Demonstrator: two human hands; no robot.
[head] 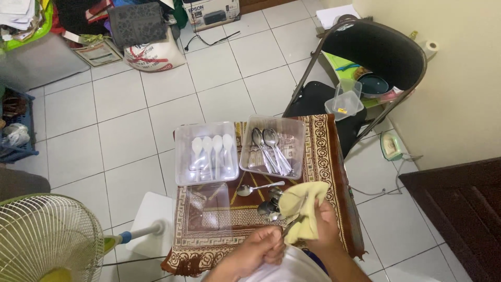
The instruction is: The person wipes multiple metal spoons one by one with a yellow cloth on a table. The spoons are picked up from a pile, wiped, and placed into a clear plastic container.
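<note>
Our left hand (259,251) closes on a metal utensil's handle; our right hand (319,224), gripping the pale yellow cloth (304,208), could knock the steel spoons (269,207) off the patterned brown mat's (334,156) near edge.

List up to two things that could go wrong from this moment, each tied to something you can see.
1. The metal spoons piled loose near the cloth-covered table's edge could be knocked to the tiled floor by the right hand working the yellow cloth.
2. The utensil gripped by the left hand might slip during wiping.
</note>
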